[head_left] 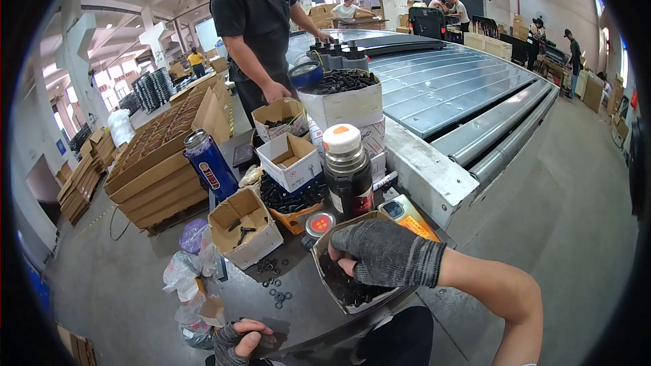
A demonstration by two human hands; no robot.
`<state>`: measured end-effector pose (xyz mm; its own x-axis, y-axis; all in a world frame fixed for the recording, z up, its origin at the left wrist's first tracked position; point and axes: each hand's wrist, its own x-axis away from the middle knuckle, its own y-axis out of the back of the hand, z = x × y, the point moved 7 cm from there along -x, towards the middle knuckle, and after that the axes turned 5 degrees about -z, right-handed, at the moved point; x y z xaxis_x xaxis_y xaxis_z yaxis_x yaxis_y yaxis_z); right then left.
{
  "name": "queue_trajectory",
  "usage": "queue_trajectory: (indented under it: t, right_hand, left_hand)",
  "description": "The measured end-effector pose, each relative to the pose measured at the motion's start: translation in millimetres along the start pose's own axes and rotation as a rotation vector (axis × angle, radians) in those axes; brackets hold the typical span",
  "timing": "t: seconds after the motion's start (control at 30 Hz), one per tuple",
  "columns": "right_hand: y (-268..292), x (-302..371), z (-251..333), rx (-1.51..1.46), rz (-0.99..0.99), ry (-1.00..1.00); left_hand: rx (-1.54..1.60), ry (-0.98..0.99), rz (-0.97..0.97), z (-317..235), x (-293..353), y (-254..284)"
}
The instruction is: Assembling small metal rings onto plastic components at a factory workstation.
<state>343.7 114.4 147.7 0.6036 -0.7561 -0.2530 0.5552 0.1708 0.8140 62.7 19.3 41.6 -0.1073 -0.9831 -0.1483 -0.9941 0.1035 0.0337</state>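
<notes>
Nearest to us, our left hand (237,340) sits at the near edge of the dark surface (298,312) in a fingerless grey knit glove. Its fingers are curled in with the thumb bare, and we cannot tell whether that grip encloses anything.

Just beyond, our right hand (383,254), in a full grey knit glove, reaches into an open cardboard box (317,251) of small black metal parts (346,291). The fingertips are buried among the parts, so we cannot tell whether the grip is pinching one or lying loose.

We judge the step in hand to be picking parts out of this box. A clean lift would call for a fine pinch, as the pieces look small, hard and heaped.

Loose black washers (274,285), flat little rings, lie scattered to the left. Near them, a smaller brown carton (244,230) holds a few black bolts.

Behind our box stand a dark steel flask (347,176) with a white cap, a blue cylindrical can (210,163) and a white carton (291,159).

Farther on, a tall white box (342,98) is heaped with glossy black parts.

A co-worker in a black shirt (258,20) rests a hand on another carton (279,116), beside a long ribbed metal panel (441,81) on rollers.
</notes>
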Motion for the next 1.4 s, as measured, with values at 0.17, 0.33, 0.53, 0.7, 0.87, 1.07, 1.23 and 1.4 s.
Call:
queue_trajectory:
  t: [0.17, 0.33, 0.53, 0.7, 0.87, 1.07, 1.23, 1.4]
  right_hand:
    - [18.2, 11.0, 23.2, 0.054, -0.094, 0.114]
    - [-3.1, 9.3, 31.2, 0.047, 0.027, 0.079]
    - [-21.6, 5.1, 41.3, 0.15, 0.121, 0.118]
    - [-20.0, 6.6, 40.0, 0.0, 0.258, 0.079]
    - [-3.2, -0.8, 18.6, -0.022, 0.143, 0.005]
    - [-12.1, 1.4, 8.5, 0.13, 0.16, 0.027]
    - [-28.1, -9.3, -2.3, 0.133, 0.275, -0.048]
    - [-31.7, -8.6, -5.1, 0.087, 0.351, -0.081]
  left_hand:
    - [0.024, -0.037, 0.007, 0.7, 2.1, 2.6]
    - [0.082, -0.03, 0.016, -0.9, 3.2, 2.3]
    - [0.059, -0.106, 0.044, -5.0, 2.2, 3.7]
    - [0.085, -0.109, 0.051, -5.6, 2.8, 5.1]
    - [0.055, -0.119, 0.056, -8.6, 2.4, 6.0]
    - [0.054, -0.129, 0.073, -11.7, 0.3, 2.7]
    - [0.063, -0.097, 0.076, -9.3, 2.2, 4.6]
    - [0.027, -0.134, 0.063, -8.8, 2.7, 5.9]
